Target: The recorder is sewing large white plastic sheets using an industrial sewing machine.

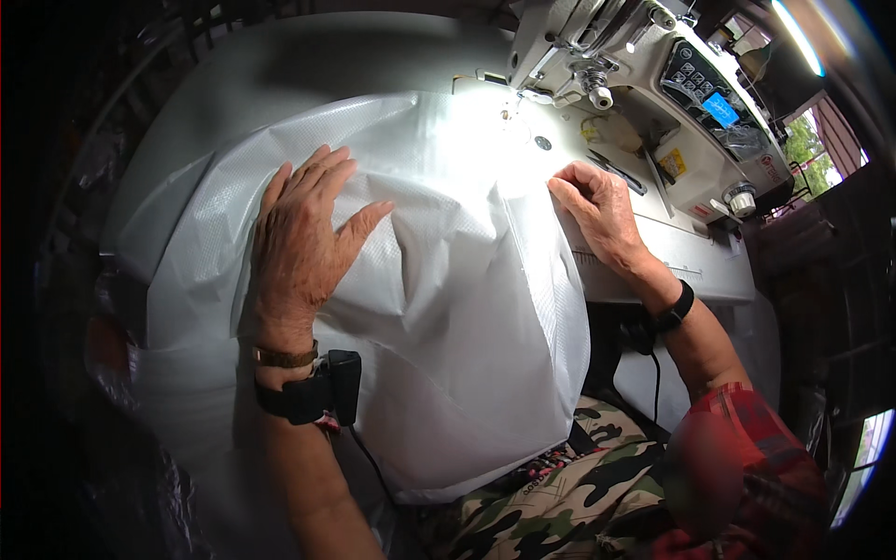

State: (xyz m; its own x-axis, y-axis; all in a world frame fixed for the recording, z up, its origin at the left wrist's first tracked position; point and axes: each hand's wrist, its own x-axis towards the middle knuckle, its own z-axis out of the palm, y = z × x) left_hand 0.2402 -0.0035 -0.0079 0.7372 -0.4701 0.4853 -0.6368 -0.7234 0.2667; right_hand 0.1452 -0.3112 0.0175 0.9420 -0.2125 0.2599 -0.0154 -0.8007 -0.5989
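Your white woven plastic sheet (448, 345) covers the left part of the pale, smooth bench (667, 235) and drops over its near edge toward your camouflage-patterned cloth garment (560, 476).

Your left hand (308, 233) rests palm down on the sheet's left half, its fingers stretched out with slight gaps and the thumb spread apart. Your right hand (597, 210) has thumb and forefinger together, clamped on the sheet's right border, between the machine and the bench's near edge. Black straps circle both your wrists.

The white metal sewing machine with a glossy black panel (644, 65) stands on the bench's far right side; a dark, slender tool (619, 173) lies just beside it. Fine ruler marks (691, 273) run along the bench's near edge at the right.

The sheet looks crumpled and slack: a fine grid texture, glossy ridges, soft hollows between your hands, a long crease below the right one, and bright glare washing out its far end.
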